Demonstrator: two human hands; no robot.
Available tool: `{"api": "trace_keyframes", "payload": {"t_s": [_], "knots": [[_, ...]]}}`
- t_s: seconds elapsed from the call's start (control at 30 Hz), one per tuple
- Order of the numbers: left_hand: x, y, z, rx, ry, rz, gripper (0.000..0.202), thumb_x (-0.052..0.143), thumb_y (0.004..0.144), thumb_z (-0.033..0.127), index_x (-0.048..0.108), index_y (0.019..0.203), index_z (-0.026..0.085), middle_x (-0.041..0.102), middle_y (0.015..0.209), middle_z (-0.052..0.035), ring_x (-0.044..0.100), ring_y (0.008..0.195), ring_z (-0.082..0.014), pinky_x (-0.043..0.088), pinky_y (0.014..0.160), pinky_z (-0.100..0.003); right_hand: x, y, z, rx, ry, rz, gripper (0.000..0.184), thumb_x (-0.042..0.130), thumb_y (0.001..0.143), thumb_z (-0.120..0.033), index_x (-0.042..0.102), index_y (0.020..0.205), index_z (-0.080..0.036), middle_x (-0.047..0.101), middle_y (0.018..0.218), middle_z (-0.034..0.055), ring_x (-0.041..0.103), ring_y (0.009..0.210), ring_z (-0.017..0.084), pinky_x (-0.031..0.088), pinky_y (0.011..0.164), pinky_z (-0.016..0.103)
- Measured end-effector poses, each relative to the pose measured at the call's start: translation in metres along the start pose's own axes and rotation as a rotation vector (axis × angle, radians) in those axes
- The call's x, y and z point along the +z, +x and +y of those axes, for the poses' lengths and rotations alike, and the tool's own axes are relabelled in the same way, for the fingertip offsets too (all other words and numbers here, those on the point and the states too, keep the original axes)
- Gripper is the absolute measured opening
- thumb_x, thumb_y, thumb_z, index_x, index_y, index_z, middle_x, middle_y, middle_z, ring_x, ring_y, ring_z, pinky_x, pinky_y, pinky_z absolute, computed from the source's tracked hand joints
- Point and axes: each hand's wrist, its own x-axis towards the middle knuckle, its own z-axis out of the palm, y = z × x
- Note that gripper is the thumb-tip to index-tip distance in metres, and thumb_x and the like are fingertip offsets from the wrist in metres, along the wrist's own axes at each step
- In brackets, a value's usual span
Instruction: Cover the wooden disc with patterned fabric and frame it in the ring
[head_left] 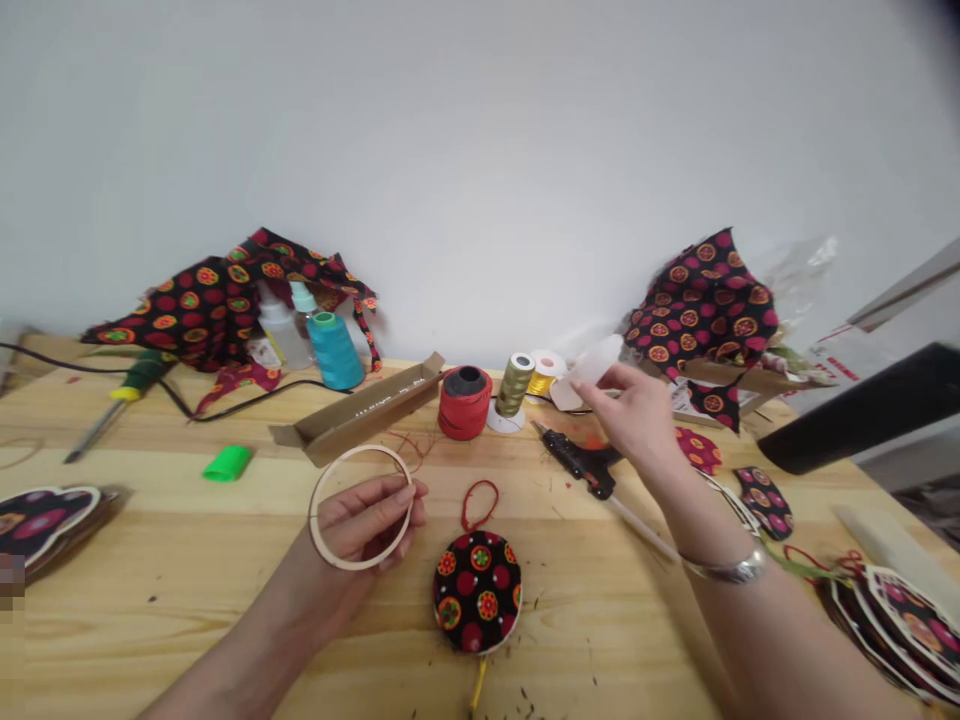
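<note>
My left hand [367, 520] is closed on a thin, pale wooden ring [313, 515], held above the table with thumb and fingers at its right side. Out to the right, my right hand [637, 410] grips a whitish, translucent bottle-like item [600, 362], tilted, near the back of the table. Between my arms lies a round ornament [478, 590] covered in dark flowered fabric, with a red cord loop [480, 505] at its top and a yellow cord at the bottom. A black glue gun [574, 460] rests just below my right hand.
A red thread spool [465, 403], an olive spool [516, 385] and an open cardboard box [367, 410] stand at the back. Leftward are a teal thread cone [335, 352], a green piece [227, 463] and a screwdriver [112, 415]. Stacked fabric-covered pieces [900, 620] lie right.
</note>
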Motion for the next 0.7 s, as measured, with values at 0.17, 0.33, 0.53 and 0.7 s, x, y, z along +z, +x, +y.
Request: {"api": "trace_keyframes", "payload": {"t_s": [0.17, 0.33, 0.53, 0.7], "knots": [[-0.001, 0.000, 0.002, 0.005, -0.032, 0.017, 0.025, 0.091, 0.049, 0.027, 0.077, 0.067, 0.017, 0.068, 0.058, -0.0012, 0.051, 0.047, -0.0065, 0.039, 0.038, -0.011, -0.029, -0.039, -0.011, -0.148, 0.468, -0.080, 0.026, 0.060, 0.085, -0.041, 0.062, 0.102, -0.021, 0.071, 0.099, 0.0076, 0.067, 0.088, 0.022, 0.054, 0.076, 0.034], [-0.004, 0.002, -0.001, 0.011, -0.043, -0.024, 0.021, 0.088, 0.055, 0.024, 0.076, 0.070, 0.015, 0.067, 0.058, -0.0010, 0.052, 0.046, -0.0059, 0.037, 0.039, -0.012, -0.042, -0.095, -0.008, -0.060, 0.566, -0.391, 0.029, 0.044, 0.096, -0.044, 0.057, 0.115, -0.027, 0.069, 0.096, 0.0067, 0.067, 0.080, 0.020, 0.057, 0.066, 0.030], [-0.005, 0.003, -0.003, 0.021, -0.046, -0.037, 0.021, 0.085, 0.058, 0.023, 0.076, 0.073, 0.012, 0.067, 0.060, -0.0021, 0.054, 0.046, -0.0062, 0.036, 0.039, -0.013, -0.035, -0.140, -0.002, 0.019, 0.758, -0.459, 0.066, 0.047, 0.096, -0.035, 0.006, 0.148, -0.046, 0.063, 0.080, -0.0001, 0.055, 0.048, 0.013, 0.047, 0.034, 0.019], [-0.005, 0.004, -0.002, 0.026, -0.043, -0.040, 0.023, 0.086, 0.056, 0.024, 0.075, 0.071, 0.011, 0.066, 0.057, -0.0009, 0.053, 0.043, -0.0049, 0.034, 0.037, -0.011, -0.039, -0.153, 0.002, 0.103, 0.883, -0.612, 0.036, 0.041, 0.098, -0.035, 0.049, 0.131, -0.046, 0.064, 0.113, 0.0079, 0.065, 0.067, 0.016, 0.049, 0.041, 0.021]]}}
